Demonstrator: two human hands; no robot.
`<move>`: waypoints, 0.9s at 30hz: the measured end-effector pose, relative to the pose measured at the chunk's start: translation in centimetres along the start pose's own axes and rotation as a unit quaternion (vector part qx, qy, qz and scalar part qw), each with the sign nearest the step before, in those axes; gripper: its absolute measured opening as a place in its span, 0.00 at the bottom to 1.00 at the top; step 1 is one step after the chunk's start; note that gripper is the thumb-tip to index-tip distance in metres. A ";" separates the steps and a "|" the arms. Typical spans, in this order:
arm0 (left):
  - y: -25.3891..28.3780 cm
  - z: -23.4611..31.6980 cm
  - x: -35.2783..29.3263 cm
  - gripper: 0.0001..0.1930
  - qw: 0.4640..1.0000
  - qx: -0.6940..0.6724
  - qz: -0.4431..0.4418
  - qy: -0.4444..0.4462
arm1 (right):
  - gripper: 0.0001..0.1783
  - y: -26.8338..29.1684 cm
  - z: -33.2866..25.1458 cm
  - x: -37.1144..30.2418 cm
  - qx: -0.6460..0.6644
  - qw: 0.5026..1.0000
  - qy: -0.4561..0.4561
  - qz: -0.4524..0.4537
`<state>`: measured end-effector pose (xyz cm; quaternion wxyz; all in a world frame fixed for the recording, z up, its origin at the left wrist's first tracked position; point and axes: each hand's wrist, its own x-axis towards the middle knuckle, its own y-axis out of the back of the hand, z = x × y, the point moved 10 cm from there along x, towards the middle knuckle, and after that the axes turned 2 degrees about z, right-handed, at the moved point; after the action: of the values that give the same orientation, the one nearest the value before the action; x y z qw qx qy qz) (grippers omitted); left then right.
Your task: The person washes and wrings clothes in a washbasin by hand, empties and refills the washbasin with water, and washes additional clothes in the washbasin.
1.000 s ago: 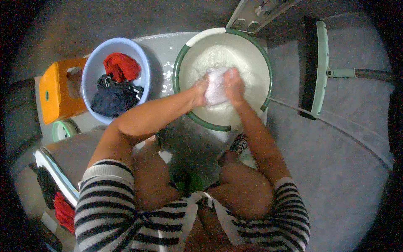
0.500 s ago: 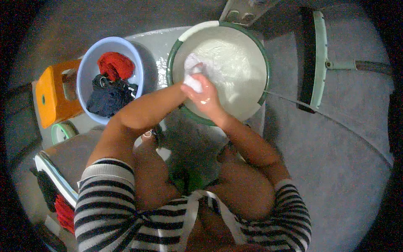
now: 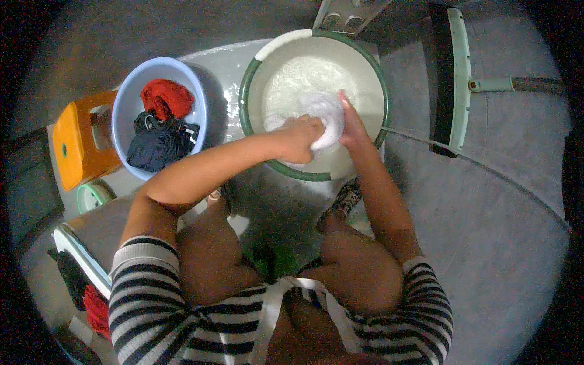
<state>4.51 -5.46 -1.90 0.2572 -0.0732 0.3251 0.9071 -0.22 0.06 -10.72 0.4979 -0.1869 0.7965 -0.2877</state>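
A wet white cloth (image 3: 321,109) is bunched in the white basin (image 3: 376,76) with a green-and-white rim, over cloudy, sudsy water. My left hand (image 3: 297,139) is closed on the cloth, its knuckles up and its fingers curled into the folds. My right hand (image 3: 353,125) rests against the right side of the bundle with its fingers stretched out, touching the cloth. Part of that hand is hidden behind the fabric.
At the left stands a light-blue basin (image 3: 117,121) with a red garment (image 3: 167,98) and a dark garment (image 3: 159,146). Beyond it are an orange stool (image 3: 70,146) and a small green-rimmed tub (image 3: 91,196). A floor squeegee (image 3: 461,85) and a thin hose (image 3: 511,176) lie right.
My hands, close together at the basin's left side before, are now apart. The white cloth has moved right and nearer as a larger bundle, my right hand now on its right side.
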 end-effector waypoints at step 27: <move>11.3 -3.9 -0.4 0.25 0.988 0.060 0.120 -0.071 | 0.19 -0.3 -11.6 -11.0 -0.246 0.874 0.387 0.161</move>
<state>-1.07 -15.45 1.41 0.1728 0.0460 0.3660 0.9133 -5.83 9.40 0.99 0.1277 -0.0460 0.9896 -0.0479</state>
